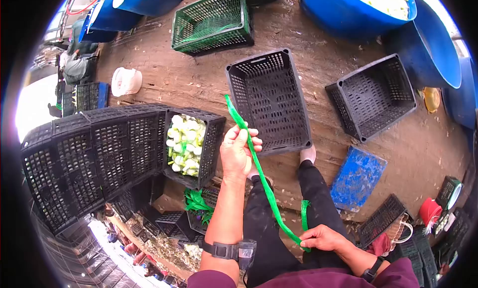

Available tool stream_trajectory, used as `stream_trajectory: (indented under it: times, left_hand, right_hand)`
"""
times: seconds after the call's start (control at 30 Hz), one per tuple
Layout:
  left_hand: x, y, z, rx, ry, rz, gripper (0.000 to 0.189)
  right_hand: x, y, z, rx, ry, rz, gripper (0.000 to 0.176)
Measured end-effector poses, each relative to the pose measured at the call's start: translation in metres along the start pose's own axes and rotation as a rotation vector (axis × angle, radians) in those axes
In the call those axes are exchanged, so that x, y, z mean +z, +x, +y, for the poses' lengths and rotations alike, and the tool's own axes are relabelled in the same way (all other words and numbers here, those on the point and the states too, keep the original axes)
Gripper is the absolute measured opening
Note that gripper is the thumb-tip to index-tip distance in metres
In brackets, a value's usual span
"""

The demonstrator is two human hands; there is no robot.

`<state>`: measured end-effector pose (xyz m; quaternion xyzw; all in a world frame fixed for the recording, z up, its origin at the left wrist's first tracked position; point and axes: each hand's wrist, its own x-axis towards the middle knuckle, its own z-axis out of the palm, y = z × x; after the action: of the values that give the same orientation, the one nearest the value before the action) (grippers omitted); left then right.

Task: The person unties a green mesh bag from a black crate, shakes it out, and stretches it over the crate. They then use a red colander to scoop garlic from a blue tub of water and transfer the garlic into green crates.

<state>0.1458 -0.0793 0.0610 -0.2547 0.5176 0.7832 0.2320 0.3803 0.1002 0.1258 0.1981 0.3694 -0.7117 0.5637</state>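
Note:
A long green mesh strip (pixel 266 187) runs slantwise between my two hands in front of my legs. My left hand (pixel 237 151) pinches it near its upper end, and a short tail sticks up past the fingers. Lower down, my right hand (pixel 323 238) grips the strip between thumb and fingers; another piece of green mesh (pixel 304 216) rises beside that hand. Just beyond my left hand lies a black plastic crate (pixel 271 96) with nothing in it, close to my feet. To the left, a black crate (pixel 211 138) holds many pale green-white vegetables (pixel 186 143).
Stacked black crates (pixel 107 156) form a wall at left. A green crate (pixel 211 21) with netting, a white bucket (pixel 126 82) and blue tubs (pixel 348 14) stand ahead. Another black crate (pixel 373 96) and a blue board (pixel 357 178) lie right. A person (pixel 79 66) is far left.

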Motion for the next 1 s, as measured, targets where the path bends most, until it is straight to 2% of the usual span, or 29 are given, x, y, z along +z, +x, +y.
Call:
stream_trajectory:
  times: [0.17, 0.37, 0.43, 0.47, 0.5, 0.57, 0.6, 0.63, 0.7, 0.77, 0.83, 0.87, 0.93, 0.97, 1.0]
  left_hand:
    - [0.01, 0.002, 0.014, 0.043, 0.036, -0.079, 0.014]
    - [-0.01, 0.018, -0.001, -0.005, 0.116, -0.097, 0.017]
    - [-0.015, 0.016, -0.002, 0.058, 0.171, -0.109, 0.02]
    - [-0.021, 0.016, -0.006, 0.142, 0.305, -0.114, 0.034]
    - [-0.024, 0.011, -0.006, 0.122, 0.298, -0.114, 0.034]
    - [-0.026, 0.003, -0.004, -0.051, 0.483, 0.063, 0.056]
    - [-0.034, -0.004, -0.007, -0.201, 0.519, -0.036, 0.069]
    - [-0.043, -0.013, -0.017, -0.32, 0.503, -0.037, 0.067]
    - [-0.056, -0.044, -0.036, -0.477, 0.127, -0.356, 0.072]
    - [-0.042, -0.075, -0.031, -0.455, 0.214, -0.518, 0.06]
    - [-0.045, -0.094, -0.04, -0.525, 0.219, -0.572, 0.055]
    - [-0.05, -0.101, -0.041, -0.536, 0.204, -0.571, 0.055]
    - [-0.058, -0.116, -0.041, -0.7, 0.133, -0.34, 0.048]
    - [-0.064, -0.124, -0.039, -0.707, 0.121, -0.34, 0.048]
    - [-0.071, -0.131, -0.037, -0.649, 0.111, -0.232, 0.044]
  right_hand:
    - [-0.004, 0.004, -0.027, -0.104, 0.076, -0.01, 0.012]
    - [-0.01, 0.033, -0.066, -0.321, 0.489, 0.208, 0.018]
    - [-0.011, 0.039, -0.078, -0.35, 0.508, 0.279, 0.019]
    - [-0.012, 0.046, -0.08, -0.396, 0.578, 0.28, 0.019]
    - [-0.014, 0.053, -0.081, -0.44, 0.647, 0.286, 0.018]
    - [-0.012, 0.064, -0.103, -0.52, 0.822, 0.333, 0.019]
    - [-0.014, 0.073, -0.114, -0.55, 0.873, 0.332, 0.019]
    - [-0.018, 0.083, -0.124, -0.581, 0.922, 0.323, 0.019]
    - [-0.031, 0.111, -0.142, -0.636, 0.836, 0.421, 0.017]
    - [-0.055, 0.154, -0.145, -0.609, 0.937, 0.454, 0.015]
    - [-0.07, 0.189, -0.152, -0.538, 0.993, 0.621, 0.013]
    - [-0.075, 0.199, -0.156, -0.526, 0.931, 0.691, 0.013]
    - [-0.083, 0.214, -0.162, -0.46, 0.791, 0.853, 0.012]
    - [-0.087, 0.218, -0.165, -0.439, 0.754, 0.927, 0.01]
    - [-0.092, 0.22, -0.166, -0.427, 0.678, 0.972, 0.009]
